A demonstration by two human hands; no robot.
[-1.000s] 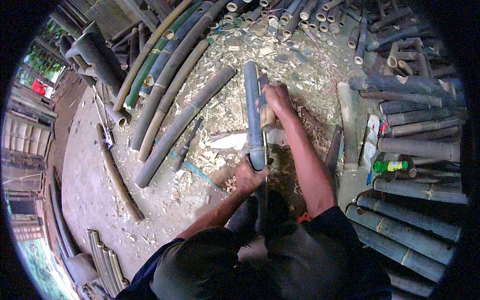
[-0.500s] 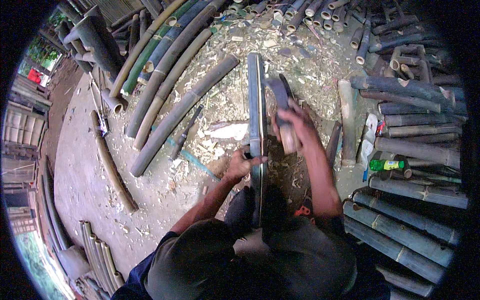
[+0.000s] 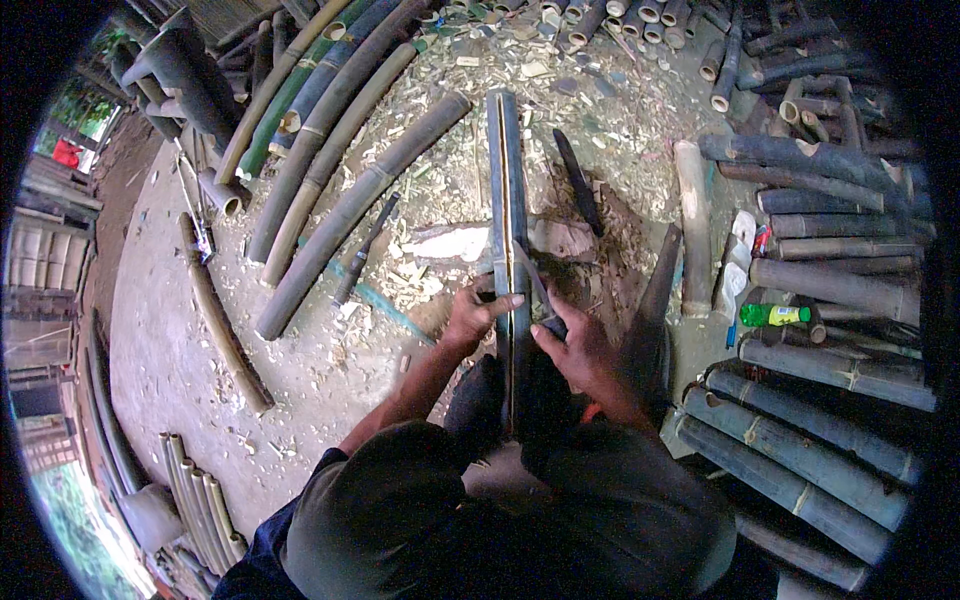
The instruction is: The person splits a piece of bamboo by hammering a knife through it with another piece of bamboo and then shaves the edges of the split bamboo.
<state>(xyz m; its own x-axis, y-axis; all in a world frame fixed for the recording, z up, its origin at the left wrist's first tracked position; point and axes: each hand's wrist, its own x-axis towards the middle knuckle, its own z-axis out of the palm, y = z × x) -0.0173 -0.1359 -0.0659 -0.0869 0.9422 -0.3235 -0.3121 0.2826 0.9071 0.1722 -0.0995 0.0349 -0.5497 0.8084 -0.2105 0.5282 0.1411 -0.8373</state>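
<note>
Here, smooth dark slitted bamboo [image 3: 514,190]

Long poles [image 3: 320,125], one green, lie side by side upper left; a lone pole [image 3: 220,325] lies on the bare floor [image 3: 150,300] nearby, thin poles [image 3: 190,485] bunched lower left. Wood chips [image 3: 600,115] cover much of the ground top centre, with cut tubes [image 3: 588,20] piled past them, open ends showing. Right side has stacked dark poles [image 3: 840,285], a green bottle [image 3: 775,315] with yellow label on its side, white plastic [image 3: 736,275] near it, and a pale pole [image 3: 692,230] farther left.
</note>
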